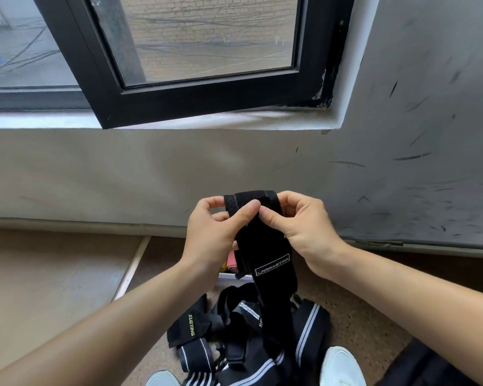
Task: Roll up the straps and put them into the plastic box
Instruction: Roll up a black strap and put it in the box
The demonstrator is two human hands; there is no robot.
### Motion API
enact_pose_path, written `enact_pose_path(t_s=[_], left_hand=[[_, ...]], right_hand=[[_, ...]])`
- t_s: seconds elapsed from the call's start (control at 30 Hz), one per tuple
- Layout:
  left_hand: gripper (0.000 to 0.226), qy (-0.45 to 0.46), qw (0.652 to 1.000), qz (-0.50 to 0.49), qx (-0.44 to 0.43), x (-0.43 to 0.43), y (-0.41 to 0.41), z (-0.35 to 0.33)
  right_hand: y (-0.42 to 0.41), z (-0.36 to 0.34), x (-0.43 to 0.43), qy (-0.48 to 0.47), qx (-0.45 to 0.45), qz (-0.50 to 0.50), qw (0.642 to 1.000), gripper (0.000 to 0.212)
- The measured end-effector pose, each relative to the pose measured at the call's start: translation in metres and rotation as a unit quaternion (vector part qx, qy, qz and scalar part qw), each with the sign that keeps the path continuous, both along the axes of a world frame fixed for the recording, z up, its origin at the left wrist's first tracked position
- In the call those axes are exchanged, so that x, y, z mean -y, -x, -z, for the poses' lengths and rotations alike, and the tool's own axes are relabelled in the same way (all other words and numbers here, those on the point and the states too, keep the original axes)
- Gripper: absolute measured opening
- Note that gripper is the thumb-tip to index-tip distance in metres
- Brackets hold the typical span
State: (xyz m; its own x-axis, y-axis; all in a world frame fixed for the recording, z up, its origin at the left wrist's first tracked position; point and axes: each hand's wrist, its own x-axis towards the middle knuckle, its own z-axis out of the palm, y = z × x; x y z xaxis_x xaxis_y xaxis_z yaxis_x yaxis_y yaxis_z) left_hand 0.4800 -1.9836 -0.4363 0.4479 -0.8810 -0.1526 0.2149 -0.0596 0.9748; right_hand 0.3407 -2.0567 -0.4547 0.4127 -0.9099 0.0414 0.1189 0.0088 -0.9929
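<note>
Strap [265, 246], black with a white boxed logo, was pinched at its folded top by left hand [209, 232] and right hand [304, 227]; plastic box [232, 275] was mostly hidden.

1. A strap [265, 246] hangs between the left hand [215, 229] and the right hand [299, 221], its top end pinched by both.
2. Below the hands, a heap of straps [243, 335] lies on the floor [53, 288].
3. A box [232, 270] sits behind the heap, mostly hidden by the left hand and the strap.
4. Two shoes [342, 366] flank the heap's near side.
5. The wall [123, 176] stands behind everything, with the window [195, 51] above.
</note>
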Motion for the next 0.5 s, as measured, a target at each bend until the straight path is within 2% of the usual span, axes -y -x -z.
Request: enact_pose_path(t_s=[0.1,0.33,0.5], left_hand=[[0.065,0.000,1.000,0.012,-0.004,-0.0004,0.0000,-0.0005],[0.029,0.016,0.999,-0.028,-0.007,-0.0018,0.0025,0.0008],[0.018,0.027,0.999,-0.030,0.001,-0.0024,0.0056,0.0017]], right_hand=[[0.0017,-0.0021,0.0003,-0.003,-0.003,-0.001,1.000,0.015],[-0.0008,0.0013,-0.0018,0.012,-0.012,0.003,1.000,0.017],[-0.0059,0.0040,-0.0031,0.037,-0.043,0.052,0.997,0.033]])
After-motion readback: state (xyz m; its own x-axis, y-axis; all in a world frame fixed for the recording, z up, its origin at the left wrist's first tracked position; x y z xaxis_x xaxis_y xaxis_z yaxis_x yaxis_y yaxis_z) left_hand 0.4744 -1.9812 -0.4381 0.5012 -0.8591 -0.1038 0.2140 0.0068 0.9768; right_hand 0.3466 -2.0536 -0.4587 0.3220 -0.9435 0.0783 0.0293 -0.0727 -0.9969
